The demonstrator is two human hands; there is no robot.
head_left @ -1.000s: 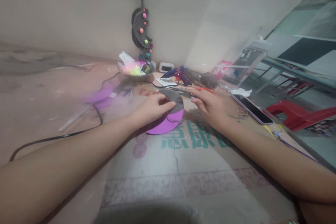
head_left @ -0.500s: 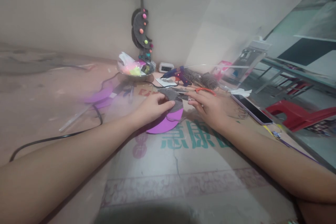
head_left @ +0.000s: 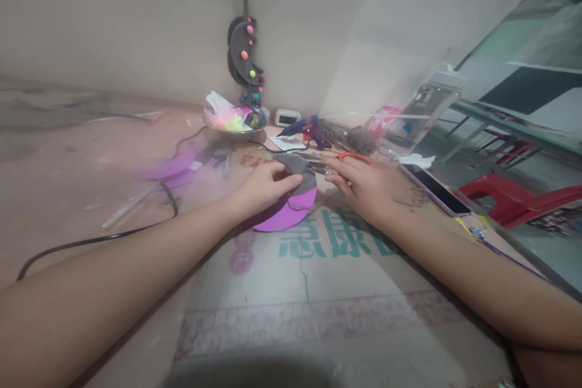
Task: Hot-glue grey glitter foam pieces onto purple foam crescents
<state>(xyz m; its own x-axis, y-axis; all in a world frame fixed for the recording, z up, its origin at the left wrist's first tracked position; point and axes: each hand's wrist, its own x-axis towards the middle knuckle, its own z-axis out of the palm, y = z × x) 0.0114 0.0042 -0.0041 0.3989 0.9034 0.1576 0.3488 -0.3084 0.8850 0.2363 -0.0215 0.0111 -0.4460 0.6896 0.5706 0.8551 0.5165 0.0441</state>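
A purple foam disc (head_left: 291, 213) lies on the cardboard-covered table (head_left: 318, 279) with a grey felt piece (head_left: 297, 165) on its far half. My left hand (head_left: 262, 189) is curled over the grey piece, thumb and fingers gripping its near edge. My right hand (head_left: 364, 187) lies just right of the disc. Its fingers are close together, with the tips closed on the metal part of the orange-handled scissors (head_left: 355, 156) at the disc's far right edge.
Behind the disc are a blue glue gun (head_left: 304, 126), a bowl of bright pompoms (head_left: 231, 121), a small white clock (head_left: 288, 116) and a hanging grey moon decoration (head_left: 245, 54). A phone (head_left: 434, 188) lies to the right. A black cable (head_left: 136, 227) curves at left by purple scraps (head_left: 175, 165).
My right hand has shifted slightly up and away, from beside the disc onto the scissors. My left hand has kept its hold on the grey piece.
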